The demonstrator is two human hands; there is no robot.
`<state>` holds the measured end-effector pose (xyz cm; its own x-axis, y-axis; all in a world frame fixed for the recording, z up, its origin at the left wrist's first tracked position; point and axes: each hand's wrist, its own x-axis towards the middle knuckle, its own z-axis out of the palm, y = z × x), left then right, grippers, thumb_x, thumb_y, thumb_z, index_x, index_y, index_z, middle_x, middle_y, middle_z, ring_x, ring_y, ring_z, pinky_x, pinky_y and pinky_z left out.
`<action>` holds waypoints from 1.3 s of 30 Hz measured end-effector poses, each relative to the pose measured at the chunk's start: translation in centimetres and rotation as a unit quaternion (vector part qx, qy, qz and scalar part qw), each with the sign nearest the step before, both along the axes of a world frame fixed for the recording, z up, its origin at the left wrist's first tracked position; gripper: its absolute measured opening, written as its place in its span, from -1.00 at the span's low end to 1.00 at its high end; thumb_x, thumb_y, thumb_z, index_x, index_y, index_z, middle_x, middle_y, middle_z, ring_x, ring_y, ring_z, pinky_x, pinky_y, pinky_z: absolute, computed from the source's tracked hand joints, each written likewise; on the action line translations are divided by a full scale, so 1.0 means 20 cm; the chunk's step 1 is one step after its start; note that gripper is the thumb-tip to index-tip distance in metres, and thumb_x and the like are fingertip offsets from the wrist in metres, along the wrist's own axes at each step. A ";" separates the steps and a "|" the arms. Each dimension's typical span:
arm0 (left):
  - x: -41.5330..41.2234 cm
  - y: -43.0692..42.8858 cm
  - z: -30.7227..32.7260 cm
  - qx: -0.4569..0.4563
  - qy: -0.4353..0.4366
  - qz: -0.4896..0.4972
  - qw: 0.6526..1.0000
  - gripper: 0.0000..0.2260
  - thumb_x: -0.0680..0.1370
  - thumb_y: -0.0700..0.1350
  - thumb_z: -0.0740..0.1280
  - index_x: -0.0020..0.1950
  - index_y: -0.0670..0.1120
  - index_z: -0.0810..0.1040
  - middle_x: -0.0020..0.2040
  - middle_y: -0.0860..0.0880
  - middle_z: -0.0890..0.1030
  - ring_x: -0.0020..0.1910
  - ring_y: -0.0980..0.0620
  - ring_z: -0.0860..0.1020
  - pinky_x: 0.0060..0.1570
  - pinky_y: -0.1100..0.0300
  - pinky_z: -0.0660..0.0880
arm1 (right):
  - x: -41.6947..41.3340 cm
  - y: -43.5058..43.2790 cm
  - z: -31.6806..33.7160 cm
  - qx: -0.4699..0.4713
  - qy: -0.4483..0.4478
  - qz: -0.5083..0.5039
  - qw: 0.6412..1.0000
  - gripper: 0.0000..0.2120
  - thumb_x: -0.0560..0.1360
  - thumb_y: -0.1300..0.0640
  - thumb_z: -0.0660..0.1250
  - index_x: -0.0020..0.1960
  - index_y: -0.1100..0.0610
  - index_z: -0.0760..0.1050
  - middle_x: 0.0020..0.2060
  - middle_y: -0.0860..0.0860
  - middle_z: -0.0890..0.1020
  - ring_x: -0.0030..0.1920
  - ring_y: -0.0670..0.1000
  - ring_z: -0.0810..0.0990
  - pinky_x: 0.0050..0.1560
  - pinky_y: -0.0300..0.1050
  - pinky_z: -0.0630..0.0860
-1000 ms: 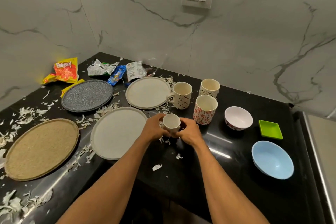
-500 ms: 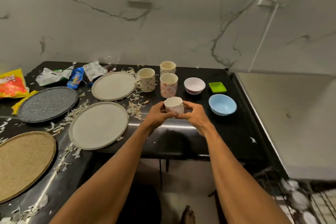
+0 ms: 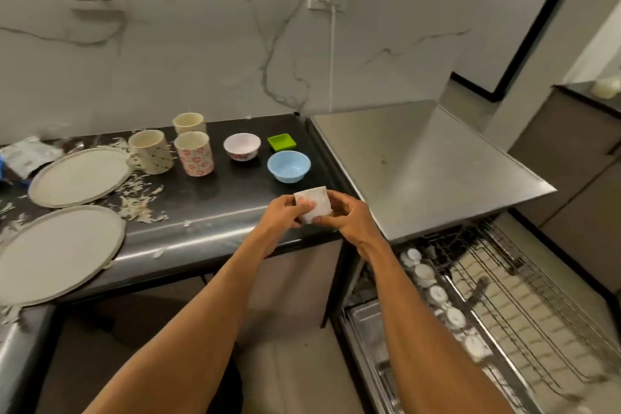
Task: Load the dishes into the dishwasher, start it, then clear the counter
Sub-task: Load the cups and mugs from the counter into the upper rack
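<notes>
both grips are closed round one small white cup [image 3: 314, 206]. the left grip [image 3: 281, 216] has its thumb laid on the cup's near side, and the right grip [image 3: 349, 222] has fingers curled round the far side and a thumb tucked under the base. neither has anything else in it. the cup is in the air, a little tilted, over the front edge of the black counter [image 3: 235, 202] near its right end. it is blurred, so i can't tell if it has a handle.

just behind the cup on the counter sits a pale blue bowl [image 3: 289, 166]. past that are a small green square dish [image 3: 281, 141] and a white bowl [image 3: 242, 146] with a flowered outside. left of those stand three mugs close together: a red-flowered one [image 3: 195, 154], a plain-looking one [image 3: 189, 123] behind it, and a handled one [image 3: 150, 151]. two large grey plates [image 3: 79, 176] [image 3: 57, 254] lie further left among pale scraps [image 3: 141, 203], with wrappers [image 3: 27, 155] at the back.

to the right of the cup, the dishwasher's steel top [image 3: 420, 168] butts up against the counter. below it the wire rack [image 3: 524, 306] is pulled out, with a row of white cups [image 3: 437, 296] along its left side.
</notes>
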<state>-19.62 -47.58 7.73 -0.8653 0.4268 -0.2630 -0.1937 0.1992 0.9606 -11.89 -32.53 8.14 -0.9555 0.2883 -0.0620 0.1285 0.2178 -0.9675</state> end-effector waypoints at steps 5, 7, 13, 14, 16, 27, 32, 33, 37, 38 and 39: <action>0.24 0.37 -0.02 0.005 -0.040 -0.038 0.998 -0.70 0.52 0.05 0.40 0.12 -0.13 0.59 0.03 -0.15 0.67 0.03 -0.12 0.64 0.13 -0.04 0.57 | 0.36 0.33 0.01 -0.019 0.016 -0.060 0.998 -0.32 0.29 0.26 0.61 0.37 0.17 0.48 0.13 0.06 0.64 0.07 -0.05 0.62 -0.03 -0.34 0.57; 0.38 0.55 -0.04 -0.002 -0.052 -0.069 0.996 -0.75 0.53 0.07 0.39 0.04 -0.09 0.61 0.01 -0.16 0.68 0.03 -0.13 0.65 0.12 -0.06 0.57 | 0.53 0.47 -0.01 -0.029 0.007 -0.083 0.996 -0.30 0.30 0.26 0.60 0.39 0.16 0.47 0.14 0.07 0.64 0.08 -0.03 0.63 0.01 -0.26 0.60; 0.85 1.06 -0.12 0.002 -0.069 -0.109 0.992 -0.64 0.55 0.10 0.34 0.22 -0.11 0.54 0.12 -0.12 0.63 0.07 -0.06 0.62 0.02 0.10 0.58 | 1.03 0.88 -0.10 -0.075 -0.011 -0.162 0.984 -0.38 0.37 0.23 0.56 0.37 0.01 0.46 -0.02 0.06 0.69 -0.03 0.01 0.67 0.02 -0.08 0.64; 0.91 1.13 -0.13 0.002 -0.067 -0.112 0.991 -0.63 0.56 0.08 0.33 0.27 -0.11 0.50 0.15 -0.11 0.61 0.08 -0.04 0.62 -0.04 0.14 0.58 | 1.08 0.93 -0.12 -0.087 -0.017 -0.180 0.980 -0.41 0.38 0.23 0.55 0.36 0.00 0.46 -0.04 0.06 0.69 -0.06 0.02 0.67 0.01 -0.06 0.64; 1.07 1.25 -0.17 -0.011 -0.062 -0.108 0.992 -0.59 0.58 0.04 0.33 0.35 -0.11 0.37 0.20 -0.11 0.55 0.08 -0.05 0.60 -0.18 0.22 0.57 | 1.22 1.03 -0.17 -0.102 -0.039 -0.205 0.973 -0.49 0.40 0.19 0.53 0.34 0.10 0.53 -0.04 0.13 0.70 -0.07 0.09 0.67 0.00 0.03 0.64; 1.42 1.63 -0.55 -0.078 -0.046 -0.245 0.965 -0.64 0.65 -0.09 0.20 0.44 -0.11 0.33 0.06 -0.17 0.58 -0.23 0.04 0.57 -0.26 0.28 0.55 | 1.59 1.34 -0.52 -0.203 -0.150 -0.283 0.925 -0.78 0.53 0.13 0.42 0.08 0.26 0.62 -0.10 0.23 0.69 -0.16 0.08 0.59 0.07 0.09 0.60; 1.47 1.75 -0.86 -0.128 -0.091 -0.303 0.940 -0.65 0.65 -0.12 0.20 0.44 -0.14 0.36 0.08 -0.25 0.58 -0.27 0.06 0.52 -0.34 0.25 0.51 | 1.69 1.41 -0.81 -0.190 -0.219 -0.330 0.898 -0.79 0.54 0.22 0.39 0.14 0.28 0.60 -0.11 0.21 0.69 -0.19 0.06 0.63 0.00 0.05 0.63; 1.47 1.77 -0.95 -0.138 -0.090 -0.313 0.935 -0.62 0.65 -0.11 0.22 0.46 -0.15 0.35 0.13 -0.31 0.56 -0.26 0.07 0.51 -0.36 0.24 0.51 | 1.70 1.42 -0.87 -0.193 -0.222 -0.353 0.888 -0.79 0.53 0.22 0.40 0.14 0.29 0.60 -0.15 0.20 0.68 -0.22 0.06 0.61 -0.05 0.04 0.63; 1.52 1.84 -1.23 -0.188 -0.075 -0.328 0.923 -0.58 0.62 -0.03 0.27 0.42 -0.16 0.33 0.16 -0.23 0.56 -0.15 -0.05 0.56 -0.32 0.21 0.50 | 1.72 1.43 -1.13 -0.229 -0.234 -0.408 0.852 -0.82 0.53 0.22 0.40 0.07 0.30 0.59 -0.30 0.09 0.60 -0.32 0.04 0.53 -0.25 -0.08 0.55; 1.53 1.85 -1.29 -0.203 -0.069 -0.326 0.921 -0.60 0.61 -0.01 0.28 0.37 -0.16 0.34 0.14 -0.20 0.57 -0.10 -0.08 0.57 -0.28 0.19 0.49 | 1.73 1.43 -1.19 -0.239 -0.237 -0.413 0.847 -0.83 0.54 0.21 0.39 0.06 0.31 0.59 -0.31 0.09 0.59 -0.32 0.03 0.52 -0.29 -0.11 0.53; 1.54 1.86 -1.35 -0.217 -0.062 -0.330 0.917 -0.63 0.60 0.01 0.28 0.31 -0.17 0.36 0.12 -0.19 0.58 -0.06 -0.11 0.58 -0.22 0.14 0.51 | 1.74 1.43 -1.24 -0.250 -0.236 -0.419 0.840 -0.85 0.55 0.22 0.38 0.04 0.30 0.59 -0.30 0.09 0.59 -0.30 0.04 0.52 -0.30 -0.12 0.51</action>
